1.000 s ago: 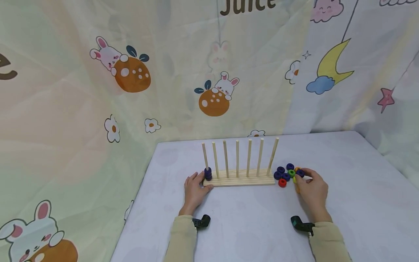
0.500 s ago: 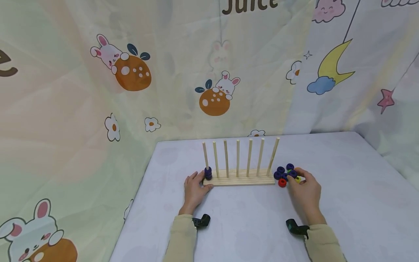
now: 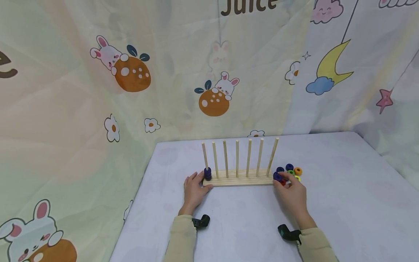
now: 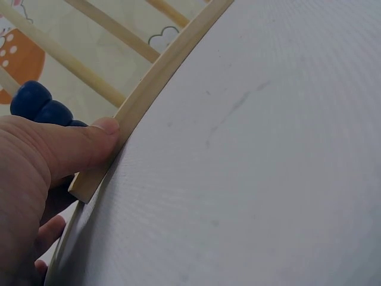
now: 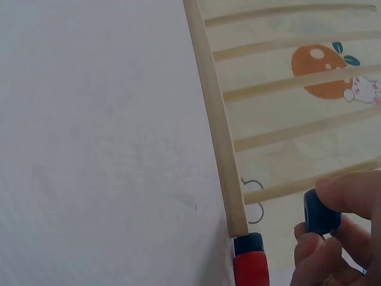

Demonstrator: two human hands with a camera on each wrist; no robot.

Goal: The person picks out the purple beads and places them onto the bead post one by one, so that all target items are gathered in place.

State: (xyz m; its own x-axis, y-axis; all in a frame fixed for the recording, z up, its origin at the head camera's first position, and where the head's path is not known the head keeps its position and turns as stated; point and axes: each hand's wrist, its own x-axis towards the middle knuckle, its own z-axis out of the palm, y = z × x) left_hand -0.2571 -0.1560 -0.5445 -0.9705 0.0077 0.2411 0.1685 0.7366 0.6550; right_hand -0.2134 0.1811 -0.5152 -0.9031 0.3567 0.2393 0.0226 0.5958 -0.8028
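My left hand (image 3: 194,193) grips the left end of a wooden peg rack (image 3: 242,181), its thumb on the front edge in the left wrist view. Dark blue beads (image 3: 207,174) are stacked on the leftmost peg; the other pegs carry none. Between thumb and fingers, my right hand (image 3: 294,196) pinches a blue bead (image 5: 321,213), just off the rack's right end. Behind and beside that hand lies a group of loose beads: blue (image 3: 289,167), orange (image 3: 298,171), green and yellow, partly hidden by the fingers. A red bead (image 5: 251,269) shows near the rack's end in the right wrist view.
The rack stands on a table with a white cloth (image 3: 242,222). A printed curtain (image 3: 176,91) hangs behind and at the left. Each wrist wears a small black camera, one at the left (image 3: 201,221) and one at the right (image 3: 288,233).
My right hand has moved left with the blue bead, from the right side of the loose beads to the rack's right end. The left hand has stayed on the rack.
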